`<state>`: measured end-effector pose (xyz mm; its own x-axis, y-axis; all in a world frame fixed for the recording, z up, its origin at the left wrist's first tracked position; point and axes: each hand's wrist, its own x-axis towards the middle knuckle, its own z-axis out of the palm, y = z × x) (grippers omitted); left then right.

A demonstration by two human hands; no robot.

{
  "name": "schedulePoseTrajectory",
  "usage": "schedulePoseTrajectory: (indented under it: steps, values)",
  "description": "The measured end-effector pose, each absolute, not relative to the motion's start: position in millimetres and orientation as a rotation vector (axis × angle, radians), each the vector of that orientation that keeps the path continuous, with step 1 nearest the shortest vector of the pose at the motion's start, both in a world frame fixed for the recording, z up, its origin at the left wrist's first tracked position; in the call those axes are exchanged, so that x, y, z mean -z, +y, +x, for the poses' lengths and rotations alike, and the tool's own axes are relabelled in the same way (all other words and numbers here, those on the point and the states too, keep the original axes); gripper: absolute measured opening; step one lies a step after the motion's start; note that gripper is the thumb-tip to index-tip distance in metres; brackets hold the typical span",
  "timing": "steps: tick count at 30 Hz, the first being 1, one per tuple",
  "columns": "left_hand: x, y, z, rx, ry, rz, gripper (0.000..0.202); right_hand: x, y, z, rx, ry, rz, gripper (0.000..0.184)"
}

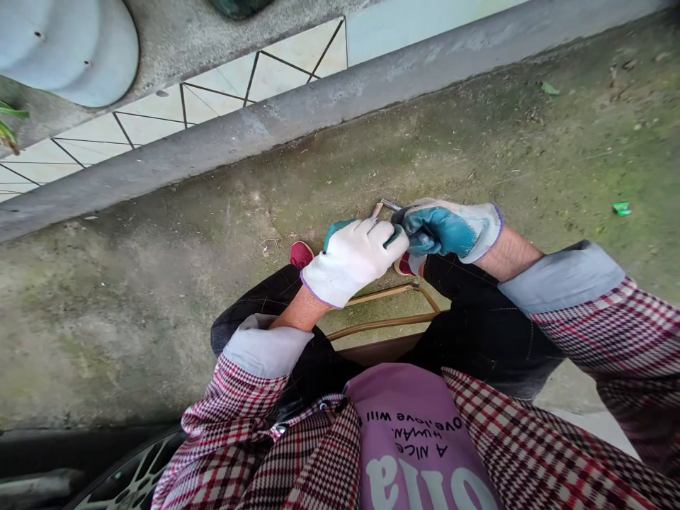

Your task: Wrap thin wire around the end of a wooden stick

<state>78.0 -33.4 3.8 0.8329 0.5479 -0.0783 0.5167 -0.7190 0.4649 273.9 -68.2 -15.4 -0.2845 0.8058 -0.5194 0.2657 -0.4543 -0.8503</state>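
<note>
Both hands wear white knit gloves with teal coated palms and meet in front of my knees. My left hand (pixel 355 261) is closed, its back toward me. A thin pale tan stick-like piece (pixel 377 210) pokes out past its fingers. My right hand (pixel 443 230) is closed beside it, teal palm side showing, fingers curled against the left fingertips. From its far side sticks a thin grey metallic rod-like piece (pixel 392 205), whose end is close to the tan piece. The gloves hide most of both pieces, so their exact kind cannot be told.
Between my legs is a tan-framed stool (pixel 380 329). Mossy concrete ground (pixel 239 212) surrounds me, bounded by a raised grey curb (pixel 297 117). Past it are a tiled strip (pixel 217 88) and a white ribbed pot (pixel 79 53). A green wrapper (pixel 622 208) lies right; a wheel (pixel 132 474) stands lower left.
</note>
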Motion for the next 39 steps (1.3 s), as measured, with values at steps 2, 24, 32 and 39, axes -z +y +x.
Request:
schedulePoseTrajectory:
  steps: [2, 24, 32, 39]
  values:
    - [-2.3, -31.1, 78.3, -0.176, 0.913, 2.385, 0.009, 12.0, -67.2, 273.6, -1.738, -1.36, -1.537, 0.04]
    - [0.6, -15.9, 83.2, -0.341, 1.137, 1.489, 0.022, -37.1, -69.0, 252.8, -0.5, -2.425, -1.832, 0.022]
    - [0.6, -32.8, 75.4, -0.138, 0.728, 2.633, 0.019, 6.7, -71.7, 262.9, -1.747, -1.097, -1.545, 0.033]
    - [2.3, -26.6, 79.3, -0.362, 1.077, 2.037, 0.004, -2.9, -70.2, 266.9, -1.627, -1.085, -1.684, 0.016]
